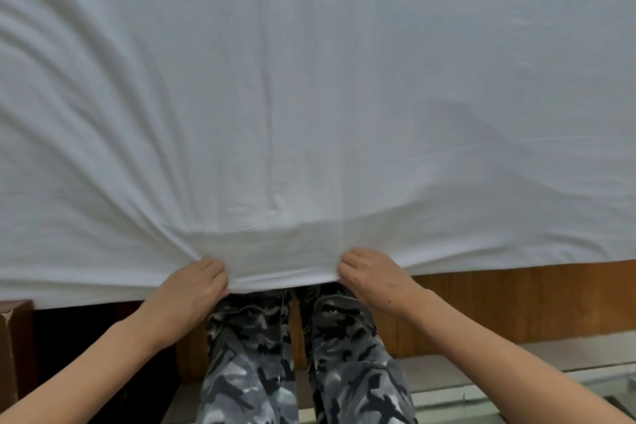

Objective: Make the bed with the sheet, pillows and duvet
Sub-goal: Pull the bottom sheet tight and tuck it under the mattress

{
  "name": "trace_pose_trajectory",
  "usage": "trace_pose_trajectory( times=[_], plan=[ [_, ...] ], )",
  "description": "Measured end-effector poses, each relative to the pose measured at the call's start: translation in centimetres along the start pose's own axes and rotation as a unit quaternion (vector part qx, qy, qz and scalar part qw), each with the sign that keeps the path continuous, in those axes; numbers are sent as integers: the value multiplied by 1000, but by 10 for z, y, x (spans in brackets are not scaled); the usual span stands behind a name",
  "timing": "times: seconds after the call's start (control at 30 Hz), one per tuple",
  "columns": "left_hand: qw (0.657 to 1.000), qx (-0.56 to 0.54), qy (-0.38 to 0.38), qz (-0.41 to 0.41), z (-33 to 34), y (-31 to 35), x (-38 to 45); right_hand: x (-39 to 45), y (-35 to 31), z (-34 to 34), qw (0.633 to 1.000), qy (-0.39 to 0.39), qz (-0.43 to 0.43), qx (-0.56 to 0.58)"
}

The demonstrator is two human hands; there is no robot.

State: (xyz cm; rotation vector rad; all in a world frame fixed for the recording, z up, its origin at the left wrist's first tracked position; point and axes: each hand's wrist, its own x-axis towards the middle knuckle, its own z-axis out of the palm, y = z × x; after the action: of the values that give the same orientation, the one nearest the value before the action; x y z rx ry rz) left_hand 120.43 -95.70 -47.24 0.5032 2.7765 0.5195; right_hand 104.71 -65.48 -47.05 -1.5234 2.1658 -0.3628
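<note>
A white sheet point(309, 96) covers the whole bed and fills most of the view. Its near edge hangs over the side of the bed in front of me. My left hand point(192, 289) grips that edge with curled fingers. My right hand point(371, 275) grips the same edge a short way to the right. Creases fan out across the sheet from my left hand toward the upper left. The stretch of sheet between my hands is bunched. No pillows or duvet are in view.
The wooden bed side point(516, 303) shows below the sheet on the right. My legs in camouflage trousers point(296, 354) stand against the bed. A brown box corner point(13, 337) sits at the lower left. Pale floor point(516, 372) lies at the lower right.
</note>
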Motion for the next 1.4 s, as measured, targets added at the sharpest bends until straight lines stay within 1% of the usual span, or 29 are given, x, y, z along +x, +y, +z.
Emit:
trace_pose_trajectory(
  times=[0.1, 0.17, 0.23, 0.27, 0.37, 0.5, 0.57, 0.67, 0.83, 0.93, 1.03, 1.13, 1.27, 1.33, 1.4],
  plan=[
    [999, -5, 7, 40, -4, 8, 13, 0, -2, -1, 999, 38, -11, -10],
    [998, -14, 48, 34, -7, 17, 23, 3, -8, 3, 997, 73, -14, -24],
    [995, 4, 99, 4, -8, 20, 34, 10, -13, 7, 994, 98, -12, -37],
    [993, 28, 113, -21, -6, 20, 39, 16, -13, 9, 994, 101, -8, -46],
    [986, 94, 107, -81, 6, 19, 39, 29, -13, 15, 993, 95, 21, -62],
    [980, 100, 141, -102, 14, 16, 39, 41, -17, 20, 989, 114, 70, -57],
    [980, 89, 154, -93, 13, 14, 46, 47, -17, 20, 990, 99, 76, -64],
    [986, 65, 142, -58, 15, 13, 48, 51, -19, 18, 993, 73, 65, -71],
    [990, 19, 119, -68, 14, 16, 48, 52, -18, 13, 996, 57, 52, -50],
    [993, -9, 99, -61, 7, 15, 49, 50, -18, 11, 997, 65, 43, 2],
    [990, -73, 77, -89, -6, 21, 41, 39, -28, 6, 997, 55, 29, 52],
    [988, -107, 64, -88, -15, 27, 36, 30, -33, 3, 995, 46, 38, 73],
    [989, -95, 95, -68, -18, 25, 35, 34, -31, 6, 994, 74, 59, 52],
    [990, -72, 114, -42, -12, 26, 28, 33, -33, 12, 993, 89, 77, 23],
    [993, -46, 110, -19, -2, 28, 18, 28, -39, 21, 994, 83, 67, 6]
  ],
)
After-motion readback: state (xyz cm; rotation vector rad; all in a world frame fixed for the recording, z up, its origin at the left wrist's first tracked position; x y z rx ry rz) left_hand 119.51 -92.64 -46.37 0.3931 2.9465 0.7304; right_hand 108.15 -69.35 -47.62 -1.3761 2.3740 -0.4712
